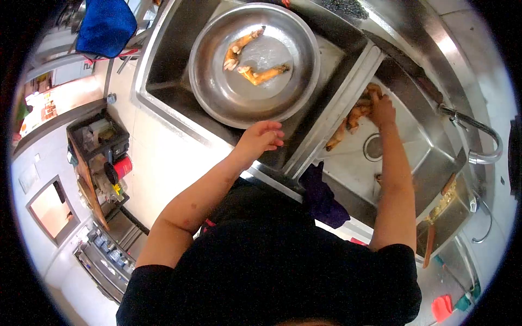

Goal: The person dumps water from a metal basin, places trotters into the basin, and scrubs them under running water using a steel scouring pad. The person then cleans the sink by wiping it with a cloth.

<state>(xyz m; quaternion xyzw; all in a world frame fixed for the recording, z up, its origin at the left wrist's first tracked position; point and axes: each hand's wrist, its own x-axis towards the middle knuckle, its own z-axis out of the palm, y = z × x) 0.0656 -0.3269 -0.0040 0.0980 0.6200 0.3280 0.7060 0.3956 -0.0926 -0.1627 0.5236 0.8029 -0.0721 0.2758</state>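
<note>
Two browned animal trotters [263,75] lie apart in a wide steel bowl [204,81], which sits in the left sink basin. My left hand [260,140] hovers by the bowl's near rim, fingers loosely curled and apart, holding nothing. In the right basin [402,141], several more trotters [340,133] are heaped along the divider side. My right hand [384,111] reaches down onto this heap with its fingers closed around a trotter at the far end; the fingertips are partly hidden. Below my right forearm, another small piece is mostly covered.
A dark purple cloth [322,195] hangs over the sink's front edge. The curved faucet [484,155] stands at the right, beside a tray [443,228] with a wooden-handled tool. A round drain [373,146] lies in the right basin. Black crates [98,133] stand at the left.
</note>
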